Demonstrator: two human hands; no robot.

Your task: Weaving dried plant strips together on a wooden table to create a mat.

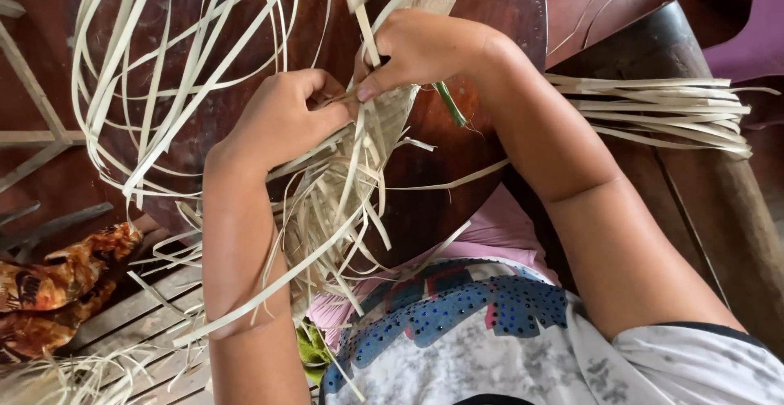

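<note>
Head view: weave (359, 168) of pale strips lies over a round dark tabletop (506, 13), at frame centre.
Left hand (282, 119): closed, pinching strips against the weave.
Right hand (420, 46): clamped on one upright strip (365, 25), touching the left.
Technique: hold crossings flat; keep the strip taut and untwisted.
Obstruction: loose loops (155, 70) trail left and may snag.
Nearby: strip bundle (661, 107) at right; patterned cloth (57, 282) lower left.
</note>
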